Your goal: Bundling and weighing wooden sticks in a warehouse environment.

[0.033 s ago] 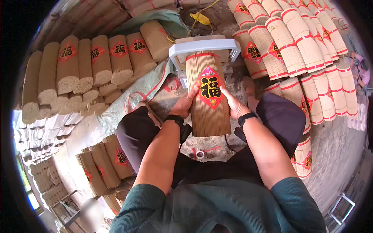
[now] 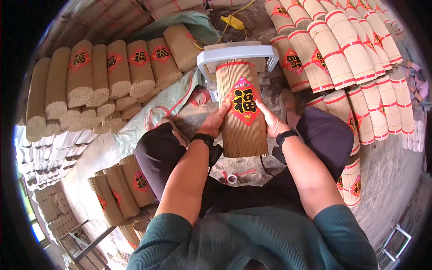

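Note:
Between my two hands lies a thick bundle of thin tan incense sticks (image 2: 246, 143), its length running away from me. A red diamond label (image 2: 245, 118) with black and gold print sits on its upper side. My left hand (image 2: 214, 121) is wrapped round the left side, thumb at the label's edge. From the right, my right hand (image 2: 272, 120) grips it the same way. The bundle's far end, circled by a red strap (image 2: 235, 64), rests inside the light grey arch of a strapping machine (image 2: 238, 52). The near end is unstrapped. My fingers underneath are hidden.
Unstrapped bundles (image 2: 81, 81) are piled at the left, and strapped bundles (image 2: 342, 45) at the right. More labelled bundles (image 2: 119, 189) lie beside my left leg. A tape roll (image 2: 231, 178) is on the floor between my legs. A yellow object with a cord (image 2: 232, 21) lies behind the machine.
My hands and the bundle stay almost as they were. A blurred pale patch at the lower left no longer shows; a dark metal frame is visible there.

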`<move>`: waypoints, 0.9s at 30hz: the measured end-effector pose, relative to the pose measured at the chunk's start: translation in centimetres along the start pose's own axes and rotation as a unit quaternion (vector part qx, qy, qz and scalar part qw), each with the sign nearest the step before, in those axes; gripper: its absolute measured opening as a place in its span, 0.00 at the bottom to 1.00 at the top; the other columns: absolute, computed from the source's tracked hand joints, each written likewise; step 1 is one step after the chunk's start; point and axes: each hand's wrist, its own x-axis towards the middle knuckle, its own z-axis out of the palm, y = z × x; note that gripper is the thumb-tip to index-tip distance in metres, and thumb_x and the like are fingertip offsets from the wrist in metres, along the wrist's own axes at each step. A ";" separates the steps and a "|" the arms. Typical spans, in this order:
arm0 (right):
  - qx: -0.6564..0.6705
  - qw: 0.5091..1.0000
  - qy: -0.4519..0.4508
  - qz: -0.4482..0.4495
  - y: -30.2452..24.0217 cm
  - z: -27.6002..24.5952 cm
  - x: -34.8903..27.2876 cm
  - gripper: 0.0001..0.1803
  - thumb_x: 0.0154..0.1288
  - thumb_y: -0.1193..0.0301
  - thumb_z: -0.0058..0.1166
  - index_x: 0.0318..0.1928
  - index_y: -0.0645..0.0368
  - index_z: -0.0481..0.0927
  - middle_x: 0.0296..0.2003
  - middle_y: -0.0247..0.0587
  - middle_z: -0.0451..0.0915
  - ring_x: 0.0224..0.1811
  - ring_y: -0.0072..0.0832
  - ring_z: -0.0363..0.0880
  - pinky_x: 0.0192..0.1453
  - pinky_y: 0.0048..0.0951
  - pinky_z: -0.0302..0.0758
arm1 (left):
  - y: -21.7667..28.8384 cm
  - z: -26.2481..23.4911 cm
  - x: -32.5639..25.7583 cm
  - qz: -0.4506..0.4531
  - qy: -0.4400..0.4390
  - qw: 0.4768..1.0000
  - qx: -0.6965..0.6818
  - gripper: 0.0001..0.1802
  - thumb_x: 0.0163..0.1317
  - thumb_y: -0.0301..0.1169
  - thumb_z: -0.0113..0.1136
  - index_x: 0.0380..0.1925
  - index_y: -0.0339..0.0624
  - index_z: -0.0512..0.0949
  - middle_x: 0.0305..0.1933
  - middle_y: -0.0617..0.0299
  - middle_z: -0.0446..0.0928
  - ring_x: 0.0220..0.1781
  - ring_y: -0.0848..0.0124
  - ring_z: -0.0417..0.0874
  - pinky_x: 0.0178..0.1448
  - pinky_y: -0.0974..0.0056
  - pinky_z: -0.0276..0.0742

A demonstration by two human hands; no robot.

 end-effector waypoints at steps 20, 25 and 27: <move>-0.182 0.972 0.100 -0.112 1.6 1.7 -1.7 0.32 0.58 0.54 0.63 0.58 0.58 0.71 0.52 0.37 0.78 0.53 0.27 0.75 0.57 0.32 0.71 | -1.0 1.1 -3.2 0.042 -0.029 0.998 0.047 0.38 0.56 0.47 0.67 0.62 0.42 0.63 0.58 0.61 0.73 0.58 0.68 0.74 0.63 0.61 0.69; -0.210 0.958 0.125 -0.152 1.4 3.3 -2.5 0.30 0.58 0.56 0.63 0.57 0.59 0.73 0.50 0.37 0.79 0.52 0.27 0.75 0.57 0.31 0.70 | -1.5 0.8 -3.1 0.081 -0.009 0.995 0.064 0.38 0.57 0.46 0.66 0.63 0.42 0.62 0.59 0.61 0.72 0.59 0.69 0.72 0.63 0.62 0.67; -0.188 0.962 0.104 -0.169 1.9 2.1 -1.6 0.31 0.57 0.56 0.63 0.56 0.60 0.73 0.49 0.36 0.79 0.51 0.27 0.75 0.57 0.30 0.70 | -2.0 0.7 -2.6 0.076 0.001 0.995 0.069 0.38 0.58 0.46 0.66 0.63 0.42 0.62 0.59 0.61 0.72 0.59 0.69 0.72 0.63 0.61 0.68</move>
